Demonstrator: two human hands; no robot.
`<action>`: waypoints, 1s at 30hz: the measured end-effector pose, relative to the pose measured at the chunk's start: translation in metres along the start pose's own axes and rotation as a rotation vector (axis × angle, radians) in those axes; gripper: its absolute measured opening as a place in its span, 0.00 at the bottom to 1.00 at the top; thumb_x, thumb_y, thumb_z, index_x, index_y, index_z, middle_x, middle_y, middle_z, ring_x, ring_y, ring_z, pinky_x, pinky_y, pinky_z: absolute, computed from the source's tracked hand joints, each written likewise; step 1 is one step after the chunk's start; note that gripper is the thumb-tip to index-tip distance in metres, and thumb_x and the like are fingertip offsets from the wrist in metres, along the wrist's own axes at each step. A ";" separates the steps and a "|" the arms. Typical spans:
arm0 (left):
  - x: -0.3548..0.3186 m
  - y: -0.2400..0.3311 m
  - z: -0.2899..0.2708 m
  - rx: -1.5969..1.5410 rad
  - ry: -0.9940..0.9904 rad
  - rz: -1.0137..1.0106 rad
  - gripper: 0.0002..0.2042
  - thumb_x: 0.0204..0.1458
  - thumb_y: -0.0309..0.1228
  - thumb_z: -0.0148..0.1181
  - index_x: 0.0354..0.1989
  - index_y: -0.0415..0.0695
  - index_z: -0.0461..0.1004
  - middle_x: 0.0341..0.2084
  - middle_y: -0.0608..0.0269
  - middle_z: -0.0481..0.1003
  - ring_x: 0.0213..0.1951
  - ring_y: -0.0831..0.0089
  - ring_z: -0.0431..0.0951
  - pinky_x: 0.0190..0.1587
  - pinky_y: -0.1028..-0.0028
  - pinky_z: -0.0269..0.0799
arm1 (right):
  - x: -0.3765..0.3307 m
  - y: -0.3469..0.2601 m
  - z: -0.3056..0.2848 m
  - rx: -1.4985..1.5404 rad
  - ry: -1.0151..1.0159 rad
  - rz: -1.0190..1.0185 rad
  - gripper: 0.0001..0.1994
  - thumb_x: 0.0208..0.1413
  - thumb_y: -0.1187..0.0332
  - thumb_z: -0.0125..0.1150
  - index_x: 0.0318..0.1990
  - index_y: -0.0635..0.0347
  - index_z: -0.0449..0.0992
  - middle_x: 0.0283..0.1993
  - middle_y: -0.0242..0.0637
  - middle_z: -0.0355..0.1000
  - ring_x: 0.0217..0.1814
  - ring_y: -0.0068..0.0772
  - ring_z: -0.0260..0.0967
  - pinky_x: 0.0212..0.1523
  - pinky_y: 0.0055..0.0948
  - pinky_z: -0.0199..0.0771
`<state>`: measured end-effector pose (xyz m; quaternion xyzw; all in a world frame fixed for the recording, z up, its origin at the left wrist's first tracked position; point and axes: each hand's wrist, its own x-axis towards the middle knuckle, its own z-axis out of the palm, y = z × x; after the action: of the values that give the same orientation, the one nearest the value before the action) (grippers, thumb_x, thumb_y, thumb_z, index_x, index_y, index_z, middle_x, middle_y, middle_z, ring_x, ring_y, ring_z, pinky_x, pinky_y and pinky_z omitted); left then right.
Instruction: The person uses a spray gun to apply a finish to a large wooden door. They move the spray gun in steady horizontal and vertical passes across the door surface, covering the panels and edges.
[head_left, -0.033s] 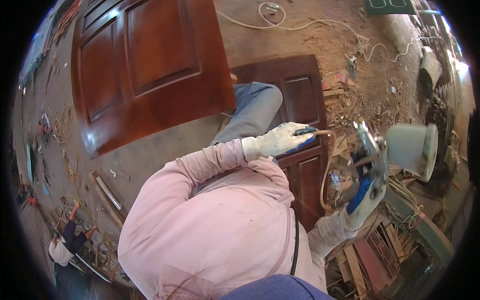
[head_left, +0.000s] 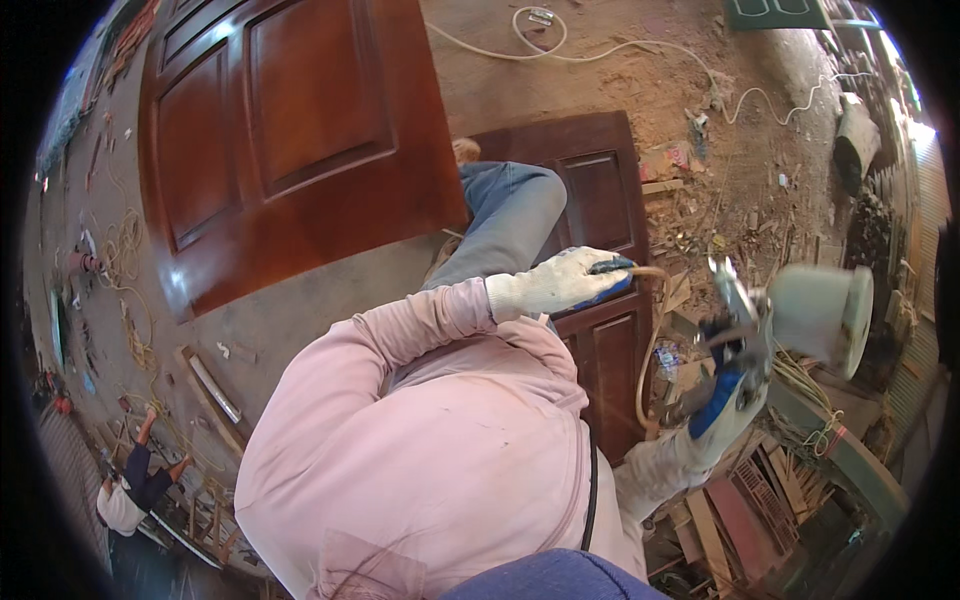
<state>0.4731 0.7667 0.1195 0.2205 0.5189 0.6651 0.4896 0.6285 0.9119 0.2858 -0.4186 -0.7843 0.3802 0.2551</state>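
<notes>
My right hand (head_left: 730, 400), in a white glove with a blue palm, grips a metal spray gun (head_left: 738, 300). A cloudy, pale plastic cup (head_left: 815, 312) is attached to the gun and lies nearly sideways. My left hand (head_left: 560, 282), in a matching glove, is closed around a tan hose (head_left: 652, 330), which curves down towards my right wrist. A glossy reddish-brown panelled door (head_left: 310, 130) stands out at the upper left, beyond my left arm. Beneath my bent leg is a darker panelled door (head_left: 605, 215), partly hidden by my arm and leg.
A pale hose (head_left: 640, 42) snakes across the dirt floor. Wood scraps (head_left: 735, 520) are piled at the lower right beside a greenish beam (head_left: 850, 450). Tangled cord (head_left: 125, 245) lies at the left. Another person (head_left: 130, 495) is at the far lower left.
The spray gun and its cup have shifted slightly downward in the picture, and the cup has tilted a little. My left hand has barely moved and keeps its grip.
</notes>
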 end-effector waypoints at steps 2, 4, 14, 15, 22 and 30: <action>0.031 0.002 -0.011 0.058 -0.052 0.037 0.16 0.61 0.41 0.55 0.48 0.42 0.76 0.27 0.66 0.75 0.28 0.77 0.70 0.33 0.72 0.67 | -0.005 0.003 -0.003 -0.017 0.126 0.000 0.29 0.59 0.60 0.65 0.62 0.66 0.62 0.57 0.44 0.68 0.54 0.32 0.68 0.52 0.30 0.70; 0.056 0.004 -0.012 0.176 -0.066 0.129 0.16 0.60 0.42 0.56 0.47 0.43 0.78 0.34 0.57 0.80 0.36 0.67 0.78 0.41 0.68 0.72 | -0.006 0.000 -0.009 -0.034 0.185 -0.020 0.29 0.58 0.62 0.65 0.62 0.66 0.63 0.56 0.43 0.68 0.52 0.32 0.69 0.51 0.30 0.70; 0.217 0.017 -0.107 0.135 -0.019 0.172 0.18 0.55 0.47 0.57 0.40 0.45 0.80 0.35 0.54 0.80 0.41 0.59 0.80 0.45 0.65 0.73 | 0.188 -0.021 0.102 -0.147 -0.003 -0.126 0.25 0.58 0.66 0.63 0.60 0.66 0.66 0.52 0.40 0.71 0.48 0.29 0.68 0.47 0.29 0.70; 0.235 0.017 -0.123 0.099 0.024 0.189 0.18 0.55 0.47 0.57 0.40 0.45 0.80 0.34 0.54 0.80 0.40 0.59 0.80 0.45 0.65 0.73 | 0.227 -0.026 0.133 -0.153 -0.074 -0.150 0.25 0.58 0.66 0.63 0.60 0.66 0.66 0.52 0.40 0.71 0.47 0.29 0.68 0.47 0.29 0.70; 0.409 0.011 -0.256 -0.137 0.568 0.071 0.17 0.56 0.49 0.56 0.41 0.49 0.80 0.31 0.61 0.81 0.41 0.62 0.79 0.43 0.62 0.71 | 0.503 -0.109 0.357 -0.281 -0.739 -0.400 0.23 0.58 0.66 0.63 0.59 0.65 0.68 0.49 0.38 0.71 0.46 0.26 0.68 0.44 0.27 0.69; 0.504 0.152 -0.338 -0.388 0.679 -0.066 0.10 0.57 0.41 0.57 0.36 0.51 0.80 0.24 0.69 0.77 0.27 0.76 0.75 0.33 0.72 0.70 | 0.665 -0.250 0.452 -0.258 -1.051 -0.398 0.21 0.58 0.66 0.62 0.57 0.64 0.70 0.47 0.35 0.72 0.43 0.23 0.68 0.42 0.24 0.69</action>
<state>-0.0751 1.0528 0.0259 -0.1256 0.5229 0.7699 0.3435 -0.1573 1.2142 0.2796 -0.0457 -0.9095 0.3830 -0.1553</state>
